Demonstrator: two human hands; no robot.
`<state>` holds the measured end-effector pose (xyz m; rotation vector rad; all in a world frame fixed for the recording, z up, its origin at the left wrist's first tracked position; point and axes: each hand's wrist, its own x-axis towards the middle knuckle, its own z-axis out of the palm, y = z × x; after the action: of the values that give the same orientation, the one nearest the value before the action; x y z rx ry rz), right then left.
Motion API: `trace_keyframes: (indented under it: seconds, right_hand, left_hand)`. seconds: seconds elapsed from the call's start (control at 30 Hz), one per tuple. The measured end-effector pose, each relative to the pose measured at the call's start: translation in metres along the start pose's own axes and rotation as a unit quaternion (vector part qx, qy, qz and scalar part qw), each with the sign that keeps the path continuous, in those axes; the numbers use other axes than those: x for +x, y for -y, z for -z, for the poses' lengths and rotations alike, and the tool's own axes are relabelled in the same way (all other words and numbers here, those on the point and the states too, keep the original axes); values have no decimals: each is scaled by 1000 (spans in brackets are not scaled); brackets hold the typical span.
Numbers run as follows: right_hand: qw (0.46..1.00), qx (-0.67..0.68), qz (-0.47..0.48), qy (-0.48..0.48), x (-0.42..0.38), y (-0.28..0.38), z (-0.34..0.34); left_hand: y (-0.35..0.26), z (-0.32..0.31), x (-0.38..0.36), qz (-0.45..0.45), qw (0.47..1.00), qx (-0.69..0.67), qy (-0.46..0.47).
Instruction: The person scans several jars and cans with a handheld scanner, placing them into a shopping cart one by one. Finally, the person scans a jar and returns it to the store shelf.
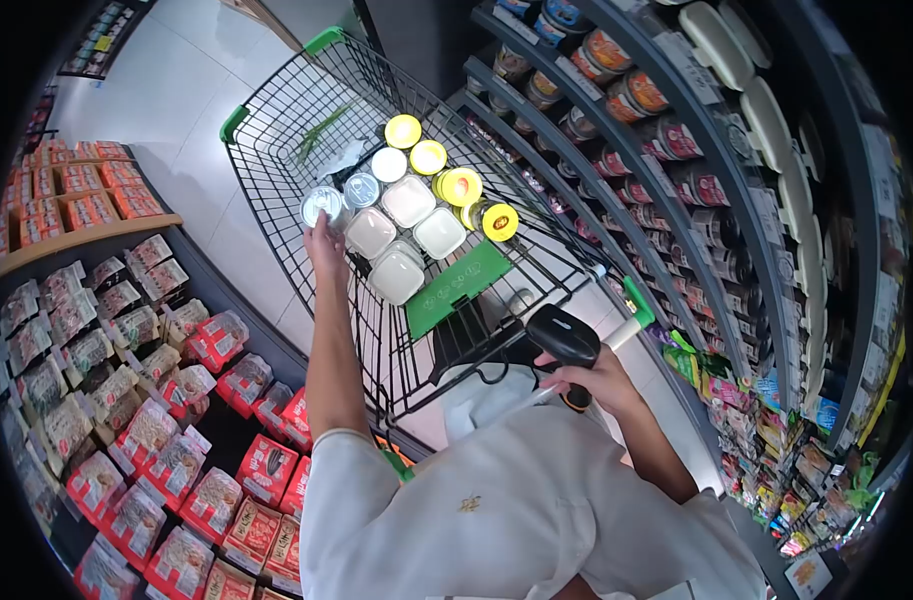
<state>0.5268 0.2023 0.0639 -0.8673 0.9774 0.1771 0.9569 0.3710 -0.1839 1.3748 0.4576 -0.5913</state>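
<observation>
My left hand (325, 248) reaches into the shopping cart (266, 180), its fingers closed on the near side of a silver-lidded can (319, 204). Another silver-lidded can (361, 190) stands just right of it. Beside these are several white-lidded square tubs (396, 274), a round white-lidded container (388, 164) and several yellow-lidded cans (461, 187). In my right hand (604, 382) is a black handheld barcode scanner (564, 336), held by its handle near the cart's push bar. The undersides of the cart's goods are mostly hidden.
Shelves (616, 130) of cups and packs rise close on the right. To the left, a low display (166, 470) holds red and clear food packs, with orange boxes (86, 190) behind it. A green panel (460, 288) sits on the cart's near end.
</observation>
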Motion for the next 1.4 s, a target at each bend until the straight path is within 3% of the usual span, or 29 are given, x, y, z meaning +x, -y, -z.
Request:
trace_keyframes:
  seconds: [0.1,0.2,0.27,0.4,0.47,0.6,0.73,0.8,0.87,0.93,0.97,1.03,1.13,1.23,1.3,1.37,1.4]
  right_hand:
    - [1000,0,-9,-18,9,1,-2]
    - [999,32,-16,-30,13,2,-6]
    - [998,51,-19,-34,18,1,-5]
    - [997,51,-29,-46,23,7,-9]
    - [997,50,-29,-46,26,10,-9]
    - [997,49,-37,-42,29,12,-11]
    - [993,90,-37,-59,29,16,-18]
    - [998,31,-34,-46,29,14,-17]
    - [999,-1,-23,-43,29,8,-17]
    - [998,-61,-9,-9,31,-6,-9]
    - [988,-140,-58,-25,28,16,-17]
    - [998,-59,11,-31,26,5,-19]
    - [997,-43,40,-44,25,-3,-20]
    - [989,-112,80,-45,25,-16,-18]
    - [973,-166,143,-72,22,-22,-17]
    - [945,-230,216,-88,17,-30,-14]
    - [941,-212,248,-94,12,-32,-15]
  left_hand:
    - [25,34,102,32,997,68,14]
    - [41,39,150,64,995,70,-9]
    - [41,29,156,72,995,52,-51]
    - [64,48,191,70,997,-21,-27]
    - [50,30,170,63,997,-13,-33]
    - [66,58,189,61,997,3,-49]
    - [71,70,199,98,995,-1,2]
    - [67,72,200,124,991,-19,55]
    - [57,70,200,135,990,23,-18]
    - [47,65,194,112,987,110,-36]
    - [35,55,183,103,977,177,-65]
    - [7,21,136,51,965,242,-83]
    - [6,16,142,-80,955,281,-55]
    - [-9,-41,54,-250,884,382,-98]
    - [-4,-90,-19,-383,859,332,-66]
    - [-1,-143,-110,-428,857,281,59]
    - [7,-163,-134,-390,859,283,171]
